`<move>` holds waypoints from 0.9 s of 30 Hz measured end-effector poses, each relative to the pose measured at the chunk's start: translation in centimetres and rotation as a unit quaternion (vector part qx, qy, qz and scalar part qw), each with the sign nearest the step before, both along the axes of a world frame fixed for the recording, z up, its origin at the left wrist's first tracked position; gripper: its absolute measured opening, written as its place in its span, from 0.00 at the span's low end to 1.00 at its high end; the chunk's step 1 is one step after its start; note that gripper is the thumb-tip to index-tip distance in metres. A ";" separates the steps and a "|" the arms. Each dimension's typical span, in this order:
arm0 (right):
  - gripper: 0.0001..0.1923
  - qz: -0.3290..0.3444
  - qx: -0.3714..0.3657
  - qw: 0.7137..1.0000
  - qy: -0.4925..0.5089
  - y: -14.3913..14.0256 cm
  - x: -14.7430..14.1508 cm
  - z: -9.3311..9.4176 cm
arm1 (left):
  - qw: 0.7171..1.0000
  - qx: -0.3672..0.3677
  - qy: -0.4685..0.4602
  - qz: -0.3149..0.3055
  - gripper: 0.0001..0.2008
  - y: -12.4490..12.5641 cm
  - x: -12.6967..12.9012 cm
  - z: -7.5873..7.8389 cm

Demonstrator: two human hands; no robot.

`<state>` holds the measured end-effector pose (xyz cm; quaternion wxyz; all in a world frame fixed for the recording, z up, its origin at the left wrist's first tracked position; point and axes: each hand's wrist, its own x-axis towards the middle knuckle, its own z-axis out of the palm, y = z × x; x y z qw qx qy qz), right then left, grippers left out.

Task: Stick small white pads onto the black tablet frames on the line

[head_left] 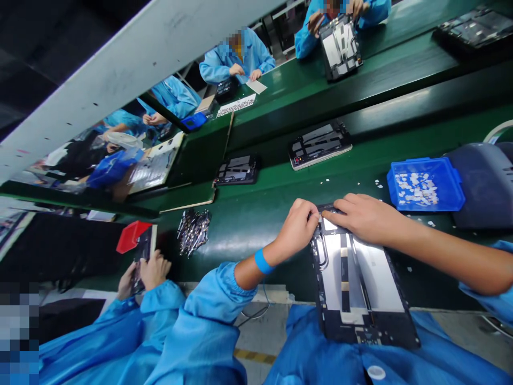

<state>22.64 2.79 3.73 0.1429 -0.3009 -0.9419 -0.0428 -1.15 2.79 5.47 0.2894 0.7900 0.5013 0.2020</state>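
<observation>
A: Item one, what the hands are on?

B: An opened tablet [360, 283], back cover off, lying with its near end over the table edge above the person's lap and its far end on the green table [256, 214]. Silver plates and a dark strip run down its middle.

A: Left hand?

B: Left hand [298, 227], blue wristband [262, 262] on the wrist, fingers curled in and pinched at the tablet's far left corner. Whether anything small sits between the fingertips, I cannot tell.

A: Right hand?

B: Right hand [366, 216], lying flat over the far edge of the tablet, fingers stretched toward the left hand, fingertips pressing on the frame. Not closed round anything. The two hands nearly meet at that corner.

A: Nearby stock?

B: Blue tray [425, 184] of small white pieces, just beyond the right hand. A few loose white bits on the table around it. A dark grey machine [484, 182] beside the tray, to the right.

A: Further along?

B: Two more opened tablets on the belt: one [319, 144] beyond the hands, one smaller-looking [237, 170] to its left. A heap of small metal parts [193, 231] left of the left hand, well apart.

A: Other people?

B: A co-worker's hands [146, 272] at lower left hold a dark device, beside a red tray [132, 235]. Across the belt, several people in blue coats; one holds a tablet [340, 47] upright.
</observation>
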 end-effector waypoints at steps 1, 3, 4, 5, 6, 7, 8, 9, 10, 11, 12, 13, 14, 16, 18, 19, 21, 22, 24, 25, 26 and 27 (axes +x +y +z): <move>0.21 0.000 -0.001 1.000 0.003 0.0 0.0 0.0 | 1.000 0.000 0.002 0.003 0.07 0.0 0.0 0.0; 0.21 -0.001 -0.002 1.000 0.008 0.0 0.0 -0.1 | 1.000 -0.001 0.007 0.006 0.07 0.0 0.1 0.2; 0.21 -0.001 -0.002 1.000 0.009 0.0 0.0 -0.1 | 1.000 -0.001 0.009 0.005 0.07 0.0 0.1 0.2; 0.22 0.000 -0.001 1.000 0.009 0.0 0.0 -0.2 | 1.000 -0.003 0.011 0.003 0.07 0.0 0.1 0.3; 0.22 0.002 0.000 1.000 0.009 0.0 0.0 -0.2 | 1.000 -0.004 0.013 0.000 0.07 0.1 0.2 0.3; 0.22 0.002 0.002 1.000 0.009 0.0 0.0 -0.2 | 1.000 -0.004 0.012 -0.002 0.07 0.1 0.2 0.3; 0.21 0.002 0.005 1.000 0.007 0.0 0.0 -0.2 | 1.000 -0.005 0.011 -0.005 0.07 0.1 0.1 0.3; 0.21 0.001 0.008 1.000 0.003 0.0 0.0 -0.1 | 1.000 -0.006 0.009 -0.007 0.07 0.1 0.1 0.2; 0.21 -0.001 0.012 1.000 -0.002 -0.1 -0.1 0.0 | 1.000 -0.008 0.005 -0.008 0.07 0.2 0.0 0.2; 0.20 -0.004 0.016 1.000 -0.008 -0.1 -0.2 0.1 | 1.000 -0.011 -0.001 -0.007 0.07 0.2 -0.1 0.1; 0.20 -0.005 0.019 1.000 -0.014 -0.2 -0.3 0.2 | 1.000 -0.017 -0.008 -0.005 0.08 0.2 -0.2 0.1; 0.19 -0.005 0.022 1.000 -0.020 -0.2 -0.4 0.3 | 1.000 -0.025 -0.016 -0.001 0.07 0.3 -0.4 0.2; 0.19 -0.004 0.023 0.999 -0.024 -0.2 -0.4 0.5 | 0.999 -0.033 -0.023 0.004 0.07 0.3 -0.5 0.3; 0.18 -0.002 0.023 0.999 -0.029 -0.3 -0.5 0.6 | 0.998 -0.049 -0.026 0.005 0.07 0.5 -0.7 0.7; 0.18 0.000 0.024 0.999 -0.029 -0.3 -0.5 0.6 | 0.998 -0.058 -0.009 -0.014 0.07 0.8 -0.7 1.1; 0.18 0.000 0.024 0.999 -0.028 -0.3 -0.5 0.6 | 0.998 -0.059 0.003 -0.026 0.08 0.9 -0.6 1.2; 0.19 -0.002 0.028 0.999 -0.028 -0.3 -0.4 0.5 | 0.997 -0.058 0.022 -0.041 0.09 1.1 -0.5 1.5; 0.19 -0.003 0.029 0.999 -0.029 -0.4 -0.4 0.4 | 0.997 -0.055 0.028 -0.044 0.09 1.2 -0.4 1.5; 0.19 -0.004 0.032 0.999 -0.029 -0.4 -0.3 0.3 | 0.997 -0.049 0.031 -0.046 0.09 1.2 -0.2 1.5; 0.19 -0.003 0.032 0.999 -0.029 -0.4 -0.3 0.3 | 0.997 -0.045 0.032 -0.047 0.09 1.2 -0.2 1.4; 0.19 -0.003 0.032 0.999 -0.028 -0.4 -0.3 0.3 | 0.998 -0.041 0.033 -0.047 0.09 1.1 -0.1 1.4; 0.19 -0.003 0.032 0.999 -0.027 -0.4 -0.4 0.3 | 0.998 -0.035 0.034 -0.047 0.09 1.0 -0.1 1.3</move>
